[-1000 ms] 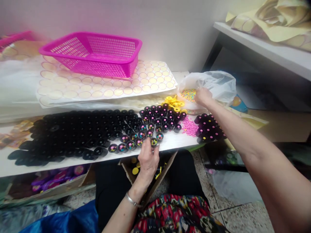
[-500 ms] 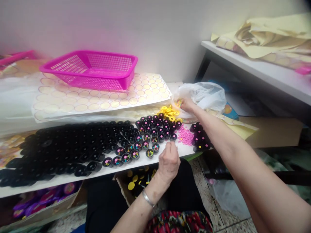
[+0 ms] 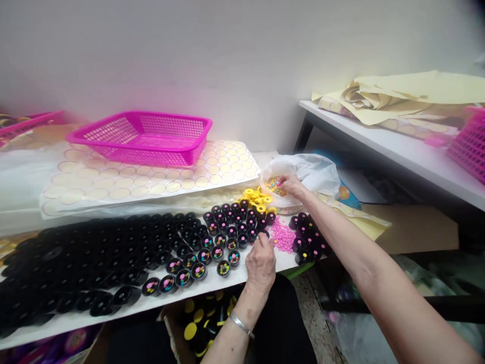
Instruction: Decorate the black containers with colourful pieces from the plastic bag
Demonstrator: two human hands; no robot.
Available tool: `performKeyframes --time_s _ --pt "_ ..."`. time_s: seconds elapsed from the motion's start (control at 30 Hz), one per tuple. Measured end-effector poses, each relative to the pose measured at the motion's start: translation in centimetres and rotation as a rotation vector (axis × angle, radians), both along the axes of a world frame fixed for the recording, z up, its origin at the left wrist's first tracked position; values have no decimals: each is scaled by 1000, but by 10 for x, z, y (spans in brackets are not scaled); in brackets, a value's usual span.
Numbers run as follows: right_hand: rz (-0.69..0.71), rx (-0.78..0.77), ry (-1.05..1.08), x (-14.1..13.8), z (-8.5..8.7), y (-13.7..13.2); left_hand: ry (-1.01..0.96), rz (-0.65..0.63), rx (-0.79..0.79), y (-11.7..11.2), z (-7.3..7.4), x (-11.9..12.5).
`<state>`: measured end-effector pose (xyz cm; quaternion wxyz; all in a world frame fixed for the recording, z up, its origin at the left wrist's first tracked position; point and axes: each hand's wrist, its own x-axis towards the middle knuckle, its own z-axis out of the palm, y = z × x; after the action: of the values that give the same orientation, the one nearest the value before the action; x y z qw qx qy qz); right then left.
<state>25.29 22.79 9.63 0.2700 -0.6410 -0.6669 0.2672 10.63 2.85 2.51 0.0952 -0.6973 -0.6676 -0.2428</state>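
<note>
Rows of small black cups [image 3: 113, 253] cover the white shelf [image 3: 125, 311]; those toward the right hold coloured beads [image 3: 223, 267]. My left hand [image 3: 260, 263] rests at the shelf's front edge, fingers curled beside a black cup next to a patch of pink beads [image 3: 282, 236]; whether it holds anything is hidden. My right hand [image 3: 291, 185] reaches into a clear plastic bag [image 3: 314, 172] of mixed coloured beads [image 3: 273, 183], fingers bent down among them. Yellow rings [image 3: 256, 196] lie just left of the bag. A second cluster of black cups [image 3: 308, 237] sits under my right forearm.
A pink mesh basket [image 3: 142, 136] stands on a sheet of round stickers [image 3: 151, 174] at the back. A grey table [image 3: 397, 146] at the right carries crumpled yellow paper [image 3: 397, 96] and another pink basket [image 3: 470, 146]. A cardboard box with yellow caps [image 3: 197, 323] sits below the shelf.
The camera has tilted up. My left hand slid right along the shelf's front edge from the bead-filled cups toward the pink beads. My right hand stayed in the bag.
</note>
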Motion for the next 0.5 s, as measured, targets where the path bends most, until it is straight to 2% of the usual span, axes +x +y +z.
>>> performKeyframes --time_s 0.13,0.23,0.37,0.5 --pt "55 34 239 7 8 -11 46 29 35 2 3 0" --pt "107 19 451 8 11 -22 11 28 19 2 1 2" --pt "173 -24 469 3 13 -42 -57 42 -90 0 -3 5" --pt "205 -126 502 -6 17 -68 -111 76 -249 2 3 8"
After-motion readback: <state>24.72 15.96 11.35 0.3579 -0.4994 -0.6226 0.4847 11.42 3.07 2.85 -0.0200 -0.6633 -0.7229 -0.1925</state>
